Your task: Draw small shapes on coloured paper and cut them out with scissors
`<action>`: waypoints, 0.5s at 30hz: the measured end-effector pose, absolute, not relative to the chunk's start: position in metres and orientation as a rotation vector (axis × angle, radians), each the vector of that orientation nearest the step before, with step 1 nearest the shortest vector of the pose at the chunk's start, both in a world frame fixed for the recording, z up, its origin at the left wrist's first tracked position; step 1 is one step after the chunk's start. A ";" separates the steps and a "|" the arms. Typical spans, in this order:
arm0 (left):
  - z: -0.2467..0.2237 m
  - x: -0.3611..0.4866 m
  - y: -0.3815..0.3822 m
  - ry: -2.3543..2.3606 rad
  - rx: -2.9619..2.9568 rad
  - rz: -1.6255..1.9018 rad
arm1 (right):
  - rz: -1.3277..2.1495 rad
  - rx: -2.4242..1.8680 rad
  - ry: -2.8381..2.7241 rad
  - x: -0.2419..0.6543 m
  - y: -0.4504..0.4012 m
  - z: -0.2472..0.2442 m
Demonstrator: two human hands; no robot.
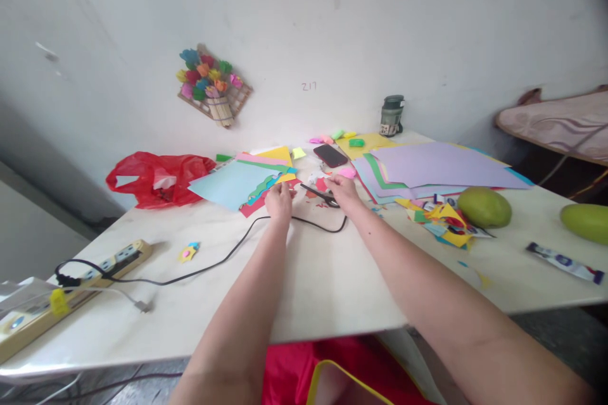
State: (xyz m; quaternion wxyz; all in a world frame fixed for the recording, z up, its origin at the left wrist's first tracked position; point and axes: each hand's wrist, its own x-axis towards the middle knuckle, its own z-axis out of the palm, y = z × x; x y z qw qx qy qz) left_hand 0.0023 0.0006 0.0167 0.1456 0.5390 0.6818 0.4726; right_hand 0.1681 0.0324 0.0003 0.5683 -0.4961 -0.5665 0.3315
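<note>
My left hand (279, 200) is closed at the right edge of the layered coloured paper, its fingertips pinched around something too small to make out. My right hand (342, 192) has its fingers pressed together beside a small red and white piece (321, 183); whether it grips that piece is hard to tell. Dark-handled scissors (319, 194) lie between my hands, partly by the right one. Under and around the left hand are red paper (254, 207) and a light blue sheet (232, 183) with wavy green and blue strips. A pink lump (347, 173) sits just behind my right hand.
A phone (330, 155) lies behind the hands. Purple sheets (437, 163), paper scraps (446, 223), green fruit (484, 207) and a glue tube (565, 262) are at right. At left are a red bag (161, 178), a power strip (118, 261) and a black cable (190, 275) crossing the table.
</note>
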 end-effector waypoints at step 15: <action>0.005 -0.013 0.000 2.214 2.148 0.946 | 0.026 -1.404 -2.308 0.154 0.022 0.021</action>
